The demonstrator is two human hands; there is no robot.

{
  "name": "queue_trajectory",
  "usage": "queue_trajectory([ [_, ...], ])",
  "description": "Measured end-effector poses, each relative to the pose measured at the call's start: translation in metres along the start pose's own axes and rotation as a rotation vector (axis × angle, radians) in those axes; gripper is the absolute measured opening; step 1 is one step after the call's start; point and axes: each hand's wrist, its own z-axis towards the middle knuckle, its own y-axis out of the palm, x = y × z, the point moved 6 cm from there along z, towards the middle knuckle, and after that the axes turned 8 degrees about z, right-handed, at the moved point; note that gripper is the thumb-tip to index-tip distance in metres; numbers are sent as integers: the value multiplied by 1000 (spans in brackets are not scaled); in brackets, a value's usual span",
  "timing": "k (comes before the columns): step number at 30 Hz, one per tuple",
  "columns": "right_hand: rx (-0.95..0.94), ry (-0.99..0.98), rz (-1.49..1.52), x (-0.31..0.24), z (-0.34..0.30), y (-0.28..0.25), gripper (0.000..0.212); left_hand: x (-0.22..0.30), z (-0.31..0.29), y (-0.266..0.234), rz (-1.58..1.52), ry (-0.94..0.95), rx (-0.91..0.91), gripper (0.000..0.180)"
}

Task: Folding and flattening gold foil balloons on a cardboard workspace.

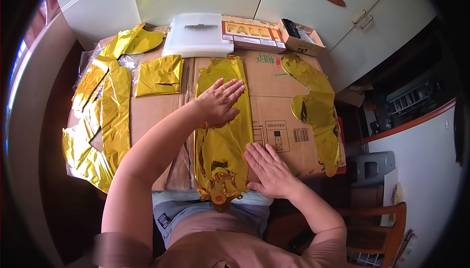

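Note:
A long gold foil balloon [223, 143], deflated, lies lengthwise in front of me on the cardboard, its near end crumpled and reaching past the cardboard's edge. My left hand [223, 102] rests flat on its upper half, fingers stretched out. Beside the balloon's lower right edge, my right hand [269, 170] lies with fingers extended, the fingertips at its border. Neither hand grips anything. Whether the right palm touches the foil or only the cardboard, I cannot tell.
Other gold foil balloons lie on the cardboard [161, 116]: a number-like one [318, 106] at right, a folded one [160, 75], and a large one [115, 111] at left. Along the back stand a translucent plastic case [196, 42], flat printed packages [252, 33] and a small open box [306, 42].

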Motion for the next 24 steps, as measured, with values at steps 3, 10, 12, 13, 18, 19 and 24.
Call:
queue_trajectory([
  [3, 28, -49, 48, -1, -2, -9, 75, 1, 1, 0, 7, -7, -11, 74],
  [10, 252, 31, 7, 47, 53, -39, 58, -2, 3, 0, 6, -42, -39, 73],
  [12, 251, 62, -42, 58, 66, -28, 58, 0, 6, 1, 12, -41, -71, 73],
  [13, 245, 57, -63, 59, 66, -23, 58, 0, 6, 2, 16, -44, -89, 74],
  [18, 203, 44, -113, 39, 50, -16, 59, -1, 2, 2, 21, -54, -86, 72],
  [19, 199, 38, -117, 34, 43, -17, 58, -1, 3, 1, 3, -61, -85, 71],
  [24, 151, 4, -133, 6, 17, -18, 63, 1, 2, -1, -9, -79, -117, 71],
])
